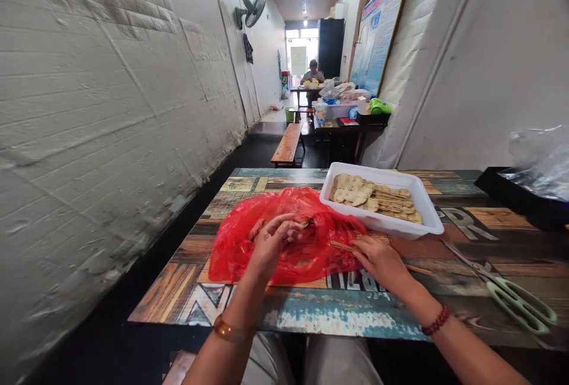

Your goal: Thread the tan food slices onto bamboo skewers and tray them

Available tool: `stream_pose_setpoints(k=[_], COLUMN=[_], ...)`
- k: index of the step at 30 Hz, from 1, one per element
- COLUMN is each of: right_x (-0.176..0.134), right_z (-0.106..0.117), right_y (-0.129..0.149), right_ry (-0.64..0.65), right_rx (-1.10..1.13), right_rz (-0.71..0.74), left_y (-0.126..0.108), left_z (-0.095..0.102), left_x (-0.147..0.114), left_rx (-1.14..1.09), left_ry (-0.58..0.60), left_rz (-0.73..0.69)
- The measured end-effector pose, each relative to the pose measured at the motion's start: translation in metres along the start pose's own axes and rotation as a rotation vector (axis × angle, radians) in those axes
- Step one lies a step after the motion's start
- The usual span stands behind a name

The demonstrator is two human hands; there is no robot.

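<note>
A red plastic bag [240, 242] lies spread on the table in front of me. Over its opening my left hand [273, 239] is closed, fingers curled, with a flat tan slice [304, 223] at the fingertips. Part of that slice is hidden behind the fingers. My right hand [376, 254] is closed round thin wooden skewers [341, 246], whose ends point left over the bag's right side. Beyond the right hand stands a white plastic tray [400, 229], holding rows of flat tan slices [353, 190] on skewers.
Green-handled scissors [511, 296] lie on the patterned table [329, 314] at the right. Behind them is a black box [520, 195] with clear plastic [544, 159]. A bench [288, 143], a loaded table and a seated person [313, 73] are farther off.
</note>
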State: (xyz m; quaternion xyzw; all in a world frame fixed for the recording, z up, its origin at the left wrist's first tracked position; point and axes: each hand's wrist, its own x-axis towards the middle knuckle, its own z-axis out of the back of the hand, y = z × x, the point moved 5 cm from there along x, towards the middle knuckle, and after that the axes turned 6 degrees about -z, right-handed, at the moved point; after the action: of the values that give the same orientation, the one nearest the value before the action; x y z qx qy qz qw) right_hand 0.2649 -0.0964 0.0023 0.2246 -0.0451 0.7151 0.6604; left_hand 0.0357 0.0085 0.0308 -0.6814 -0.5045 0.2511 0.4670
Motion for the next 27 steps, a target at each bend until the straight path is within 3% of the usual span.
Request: stream_pose_setpoints(k=[6, 11, 17, 21, 24, 27], right_x=[-0.006, -0.017, -0.019, -0.018, -0.018, -0.018], right_z=[-0.023, -0.039, -0.012, 0.008, 0.021, 0.030], right_y=[-0.006, -0.018, -0.009, 0.025, 0.051, 0.068], right_ry=[-0.070, -0.131, -0.264, -0.211, -0.191, -0.204], right_rx=[-0.039, -0.189, -0.271, -0.204, -0.153, -0.126], right_rz=[0.082, 0.117, 0.068, 0.199, 0.250, 0.277], left_y=[0.005, 0.004, 0.005, 0.002, -0.009, -0.019], left_z=[0.015, 0.014, 0.006, 0.002, -0.005, -0.021], left_x=[-0.067, -0.098, -0.105, -0.101, -0.095, -0.094], left_rx=[0.030, 0.053, 0.141, 0.376, 0.698, 0.965], left_ry=[-0.067, -0.114, -0.108, -0.131, -0.134, -0.042], left_rz=[0.066, 0.077, 0.037, -0.001, -0.171, -0.402])
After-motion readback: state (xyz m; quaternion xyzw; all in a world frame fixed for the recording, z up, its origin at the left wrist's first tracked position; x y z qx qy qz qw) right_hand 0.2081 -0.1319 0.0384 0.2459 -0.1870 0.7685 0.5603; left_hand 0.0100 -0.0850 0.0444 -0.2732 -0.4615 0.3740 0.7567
